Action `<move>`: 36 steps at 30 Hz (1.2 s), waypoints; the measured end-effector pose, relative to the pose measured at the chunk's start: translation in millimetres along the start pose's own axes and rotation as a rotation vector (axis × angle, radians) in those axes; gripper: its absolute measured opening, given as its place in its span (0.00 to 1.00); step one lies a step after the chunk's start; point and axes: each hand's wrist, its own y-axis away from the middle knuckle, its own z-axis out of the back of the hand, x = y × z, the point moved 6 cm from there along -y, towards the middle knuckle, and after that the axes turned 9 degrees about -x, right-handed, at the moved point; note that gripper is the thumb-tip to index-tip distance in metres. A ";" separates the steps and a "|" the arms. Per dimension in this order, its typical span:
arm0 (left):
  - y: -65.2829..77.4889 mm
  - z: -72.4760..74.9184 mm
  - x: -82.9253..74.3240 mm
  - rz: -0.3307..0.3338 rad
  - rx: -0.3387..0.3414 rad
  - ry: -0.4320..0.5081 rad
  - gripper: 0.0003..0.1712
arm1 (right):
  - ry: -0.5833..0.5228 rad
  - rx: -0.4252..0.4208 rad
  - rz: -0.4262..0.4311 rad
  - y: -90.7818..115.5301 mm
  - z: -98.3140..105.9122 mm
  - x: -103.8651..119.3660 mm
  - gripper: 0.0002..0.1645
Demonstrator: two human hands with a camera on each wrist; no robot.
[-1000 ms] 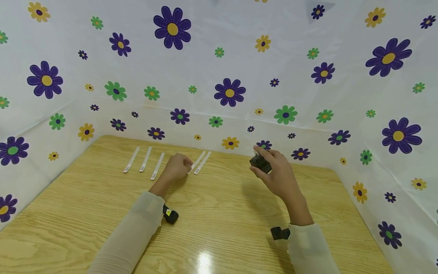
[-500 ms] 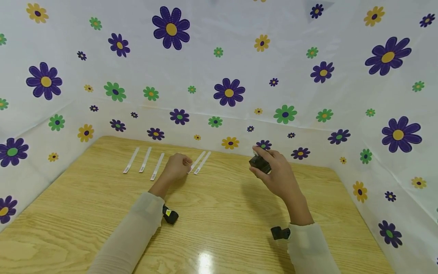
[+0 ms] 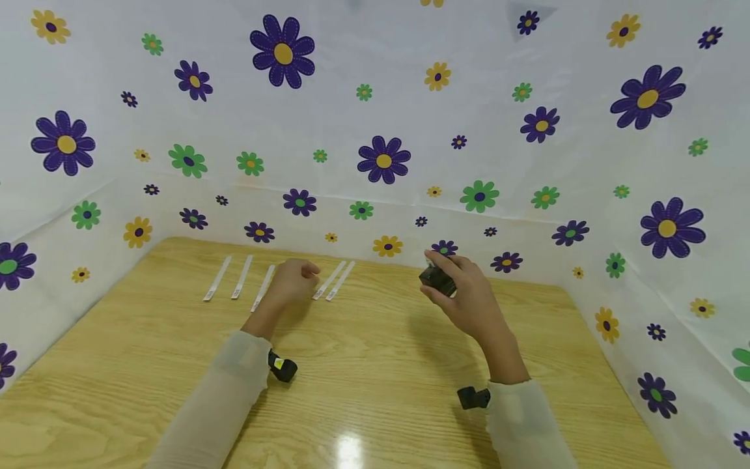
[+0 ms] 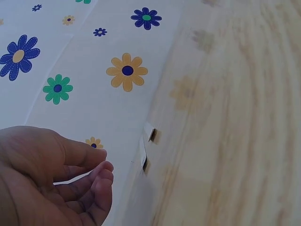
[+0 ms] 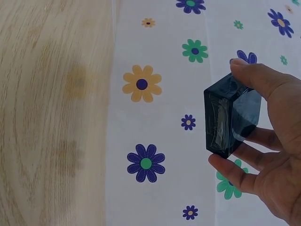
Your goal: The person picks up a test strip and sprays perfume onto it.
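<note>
Fingers of the left hand (image 3: 291, 283), relaxed and empty, have just left the slim white paper strip (image 3: 330, 281) to their right, seemingly placed; the right hand (image 3: 476, 298) grips a dark, blocky glass bottle (image 5: 230, 115).

Left hand (image 3: 291, 283) has pulled off the fourth strip (image 3: 330, 281), so that strip's near end shows. It's shifted left, now overlapping the third strip (image 3: 265, 281) a bit.

on the light-brown wooden table (image 3: 363, 365), three narrow flat white strips (image 3: 218, 279) lie left of the left hand (image 3: 290, 284), two more strips (image 3: 341, 281) just right; well right, a dark angular glass-like block (image 3: 437, 279) sits in the right hand (image 3: 473, 296). behind hangs a white flower-printed sheet (image 3: 328, 111).
</note>
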 end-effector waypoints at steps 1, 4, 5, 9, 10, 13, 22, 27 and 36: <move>-0.5 0.9 0.1 -0.002 -0.002 -0.003 0.16 | -0.001 -0.001 -0.002 0.1 0.3 -0.3 0.39; -2.1 3.6 0.7 -0.003 -0.004 -0.018 0.16 | -0.003 -0.009 -0.002 -0.1 1.7 -0.5 0.39; -2.6 4.7 1.2 -0.001 -0.008 -0.026 0.16 | -0.004 -0.012 0.000 -0.3 2.4 -0.2 0.40; -3.0 11.3 5.3 0.016 -0.022 -0.043 0.17 | -0.011 -0.018 0.009 -1.2 3.1 1.3 0.39; -2.8 13.4 6.5 0.017 -0.025 -0.051 0.17 | -0.013 -0.018 0.008 -1.3 3.3 1.5 0.39; -2.3 20.2 10.2 0.018 -0.031 -0.068 0.17 | -0.017 -0.014 0.003 -1.1 4.0 1.9 0.39; 4.0 47.1 21.9 -0.005 -0.026 -0.134 0.18 | -0.012 -0.012 0.005 -0.8 4.8 0.5 0.39; 9.1 63.7 29.6 -0.021 -0.046 -0.157 0.18 | -0.006 -0.010 0.011 -0.9 5.2 1.9 0.39; 17.6 87.7 45.9 -0.076 -0.050 -0.233 0.18 | -0.011 -0.004 0.014 -1.1 6.5 3.7 0.39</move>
